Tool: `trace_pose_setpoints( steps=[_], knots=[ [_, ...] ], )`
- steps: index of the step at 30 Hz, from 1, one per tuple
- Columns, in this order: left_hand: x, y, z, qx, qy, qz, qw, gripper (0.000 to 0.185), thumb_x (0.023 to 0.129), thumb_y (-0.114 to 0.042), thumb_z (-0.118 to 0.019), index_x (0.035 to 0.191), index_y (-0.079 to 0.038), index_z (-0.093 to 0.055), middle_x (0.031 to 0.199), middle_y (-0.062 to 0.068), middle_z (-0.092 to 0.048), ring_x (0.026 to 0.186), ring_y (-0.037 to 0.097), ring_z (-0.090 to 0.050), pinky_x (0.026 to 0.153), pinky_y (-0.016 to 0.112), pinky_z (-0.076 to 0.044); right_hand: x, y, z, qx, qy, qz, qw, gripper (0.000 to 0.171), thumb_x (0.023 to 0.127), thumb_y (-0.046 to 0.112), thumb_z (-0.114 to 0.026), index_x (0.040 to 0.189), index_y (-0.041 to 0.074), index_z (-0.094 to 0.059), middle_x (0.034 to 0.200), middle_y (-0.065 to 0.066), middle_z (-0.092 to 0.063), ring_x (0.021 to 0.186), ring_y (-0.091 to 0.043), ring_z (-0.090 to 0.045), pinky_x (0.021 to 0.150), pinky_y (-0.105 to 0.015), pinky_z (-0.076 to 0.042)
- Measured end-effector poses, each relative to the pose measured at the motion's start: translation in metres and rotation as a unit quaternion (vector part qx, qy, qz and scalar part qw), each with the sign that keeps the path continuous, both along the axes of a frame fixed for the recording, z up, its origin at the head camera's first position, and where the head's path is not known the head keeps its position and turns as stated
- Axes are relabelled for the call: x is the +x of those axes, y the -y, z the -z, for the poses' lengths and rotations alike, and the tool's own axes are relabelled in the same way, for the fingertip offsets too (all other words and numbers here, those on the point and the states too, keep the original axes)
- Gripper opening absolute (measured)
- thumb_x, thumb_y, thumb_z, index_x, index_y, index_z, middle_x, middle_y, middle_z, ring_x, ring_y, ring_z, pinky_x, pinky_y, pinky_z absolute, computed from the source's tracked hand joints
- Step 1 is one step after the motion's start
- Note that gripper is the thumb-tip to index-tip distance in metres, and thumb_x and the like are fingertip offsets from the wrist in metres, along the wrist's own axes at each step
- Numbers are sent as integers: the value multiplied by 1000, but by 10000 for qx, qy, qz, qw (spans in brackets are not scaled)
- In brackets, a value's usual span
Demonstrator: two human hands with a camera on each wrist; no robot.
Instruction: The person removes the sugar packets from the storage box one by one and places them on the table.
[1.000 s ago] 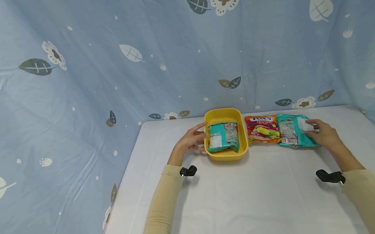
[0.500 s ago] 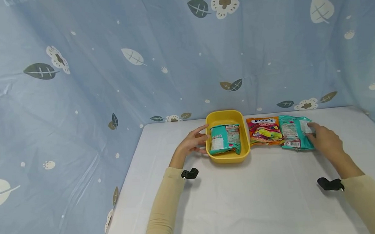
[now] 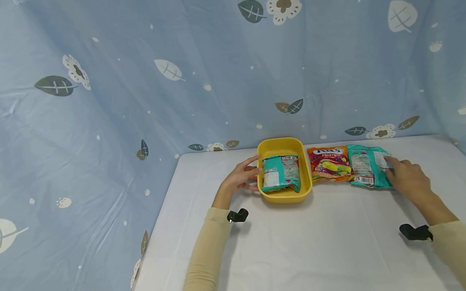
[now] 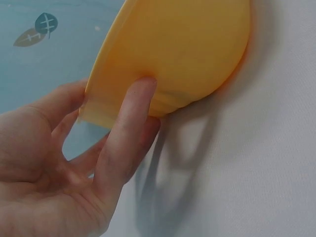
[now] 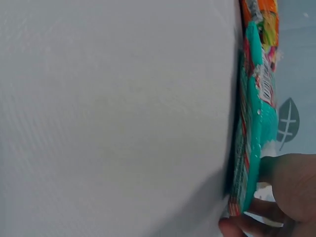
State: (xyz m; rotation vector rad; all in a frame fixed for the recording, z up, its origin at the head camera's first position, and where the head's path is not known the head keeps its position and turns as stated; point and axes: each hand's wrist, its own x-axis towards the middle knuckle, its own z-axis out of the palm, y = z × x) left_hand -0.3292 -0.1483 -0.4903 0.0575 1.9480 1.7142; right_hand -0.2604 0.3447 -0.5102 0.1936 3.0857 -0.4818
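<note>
My left hand (image 3: 238, 177) is at the left side of a yellow plastic basket (image 3: 285, 200), its thumb (image 4: 140, 101) against the outer wall and other fingertips over the rim. In the basket lies a teal candy bag (image 3: 280, 173). To the right, my right hand (image 3: 410, 180) pinches the right edge of a second teal candy bag (image 3: 366, 167), thumb on top and fingers around the edge in the right wrist view. Between that bag and the basket, an orange Fox's Fruits candy bag (image 3: 329, 163) lies flat, touching the teal one.
A white cloth (image 3: 313, 246) covers the table. Behind and to the left hangs a blue curtain (image 3: 213, 76) with leaf and flower prints. Black wrist cameras (image 3: 238, 215) sit on both wrists.
My right hand has shifted slightly toward me at the teal bag's edge, and the bag's right end has turned in a little. The left hand stays at the basket. The head view shifts slightly.
</note>
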Motion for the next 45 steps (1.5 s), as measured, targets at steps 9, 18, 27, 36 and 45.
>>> trace_pose_setpoints(
  steps=[9,18,27,36,45],
  knots=[
    [1,0,2,79,11,-43,10000,59,97,-23,-63,149,-39,-40,146,15,-49,114,37,-65,73,50,-63,0,-4,-12,178,537,-191,9982,59,95,19,-51,144,-6,-29,126,-44,-39,111,-63,-42,81,-75,-45],
    [2,0,-1,30,-34,-52,10000,60,97,-24,-63,150,-39,-39,144,16,-49,114,36,-65,72,49,-63,-1,-2,-25,387,866,-240,9952,62,94,24,-58,140,-9,-32,126,-45,-39,113,-62,-41,86,-74,-44],
    [1,-1,-2,35,-8,-65,10000,60,97,-24,-64,149,-39,-39,143,15,-50,110,34,-66,72,49,-63,3,-1,-33,420,666,-263,9966,60,93,25,-61,135,-10,-38,122,-44,-40,108,-62,-43,82,-74,-45],
    [2,0,-4,8,15,-77,10000,61,97,-25,-64,150,-38,-38,143,15,-51,110,33,-67,73,50,-63,1,10,-43,437,506,-234,9975,60,92,29,-63,133,-10,-43,124,-43,-41,110,-62,-42,83,-75,-44],
    [3,-1,-4,-4,36,-57,10000,60,97,-25,-63,150,-39,-38,145,16,-49,117,36,-63,74,49,-63,-3,23,-55,476,541,-381,9967,59,93,30,-62,134,-9,-43,128,-43,-42,112,-62,-43,83,-76,-45]
  ],
)
